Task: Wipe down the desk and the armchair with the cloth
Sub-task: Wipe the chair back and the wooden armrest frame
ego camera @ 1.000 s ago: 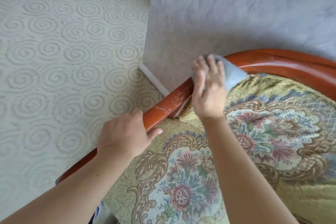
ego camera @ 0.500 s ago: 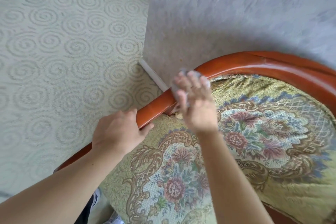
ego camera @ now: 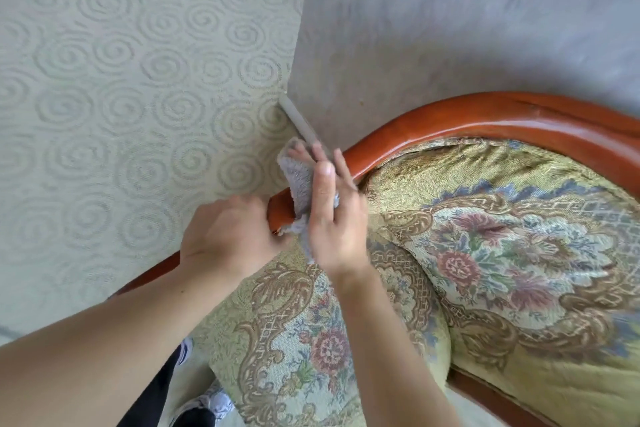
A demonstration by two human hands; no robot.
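Since the earlier frame the right hand (ego camera: 332,222) and the cloth (ego camera: 298,184) have slid down the wooden rail (ego camera: 485,118) toward 7 o'clock, and now they are just beside the left hand (ego camera: 228,236). On the left is a carpet (ego camera: 121,97) with spirals. The left hand grips the rail, fingers curled over it. At its 2 o'clock lies the grey cloth, draped over the rail. The right hand presses the cloth with nearly straight fingers, thumb on top. At 3 o'clock is the armchair's flowered cushion (ego camera: 502,253).
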